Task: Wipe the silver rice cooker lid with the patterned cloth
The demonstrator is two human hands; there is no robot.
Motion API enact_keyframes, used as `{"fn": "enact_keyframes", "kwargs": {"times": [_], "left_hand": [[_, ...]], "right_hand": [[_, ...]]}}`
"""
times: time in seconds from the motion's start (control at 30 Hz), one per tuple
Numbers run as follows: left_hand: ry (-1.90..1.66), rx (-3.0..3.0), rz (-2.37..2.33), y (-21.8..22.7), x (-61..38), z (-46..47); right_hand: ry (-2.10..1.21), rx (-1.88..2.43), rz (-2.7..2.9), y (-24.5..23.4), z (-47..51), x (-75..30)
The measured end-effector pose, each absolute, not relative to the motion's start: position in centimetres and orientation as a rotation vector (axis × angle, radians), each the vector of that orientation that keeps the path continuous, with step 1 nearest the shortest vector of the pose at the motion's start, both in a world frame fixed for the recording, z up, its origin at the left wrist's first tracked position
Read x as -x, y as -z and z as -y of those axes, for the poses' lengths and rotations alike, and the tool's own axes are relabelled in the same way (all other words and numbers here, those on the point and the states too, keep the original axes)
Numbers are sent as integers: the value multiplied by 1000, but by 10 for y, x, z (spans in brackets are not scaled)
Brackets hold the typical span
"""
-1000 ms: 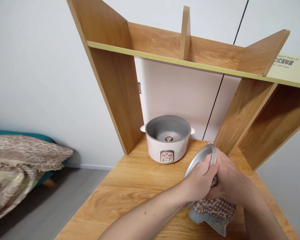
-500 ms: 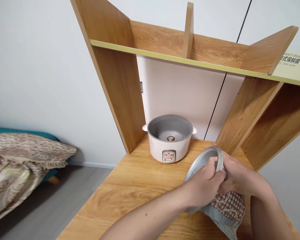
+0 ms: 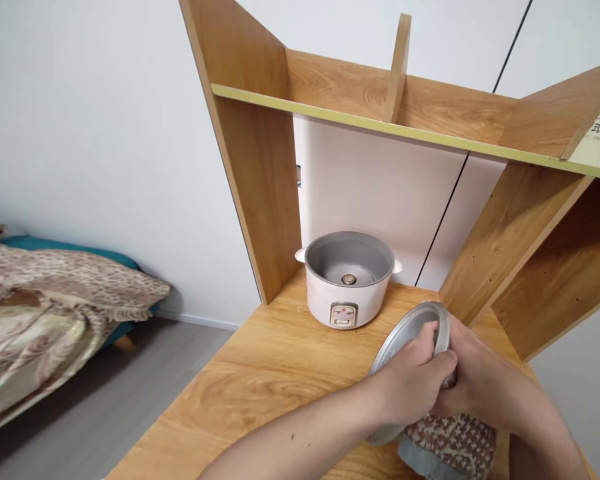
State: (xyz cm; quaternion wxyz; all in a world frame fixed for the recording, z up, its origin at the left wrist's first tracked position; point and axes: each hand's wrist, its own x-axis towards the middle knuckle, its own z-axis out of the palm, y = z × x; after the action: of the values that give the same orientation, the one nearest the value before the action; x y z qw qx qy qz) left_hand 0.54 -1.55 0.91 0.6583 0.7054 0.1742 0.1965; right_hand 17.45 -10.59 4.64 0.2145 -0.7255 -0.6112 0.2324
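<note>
A silver metal rice cooker inner pot (image 3: 397,343) is tilted on its side above the tabletop, with faint marks on its inner face. My left hand (image 3: 415,373) grips its rim, fingers closed over the edge. On the far side of the rim, my right hand (image 3: 475,380) is closed on a brown-and-white patterned cloth (image 3: 453,443) with a pale blue border. The cloth presses against the pot's outside and hangs below my hands. Both hands hide much of the pot. Beyond them stands the white rice cooker body (image 3: 347,287), upright and lidless, its grey inside and round heating centre visible.
The wooden tabletop (image 3: 240,380) runs beneath my hands. A wooden shelf unit (image 3: 265,200) rises behind and beside the cooker, with a yellow-green front edge (image 3: 330,117). At far left, a teal couch (image 3: 95,243) carries a patterned blanket (image 3: 80,277).
The view has shifted a little, so the shelf and cooker sit farther right. My right hand and the cloth have moved slightly along the pot's outer side; the left keeps its grip.
</note>
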Motion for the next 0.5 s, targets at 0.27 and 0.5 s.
{"fn": "enact_keyframes", "kwargs": {"times": [0.27,0.5], "left_hand": [[-593,-1586,-408,-3,-7,6],[-589,-1611,-390,-7,-6,7]], "right_hand": [[-214,1977,1736,19,107,-157],[-138,1929,1714,44,102,-169]]}}
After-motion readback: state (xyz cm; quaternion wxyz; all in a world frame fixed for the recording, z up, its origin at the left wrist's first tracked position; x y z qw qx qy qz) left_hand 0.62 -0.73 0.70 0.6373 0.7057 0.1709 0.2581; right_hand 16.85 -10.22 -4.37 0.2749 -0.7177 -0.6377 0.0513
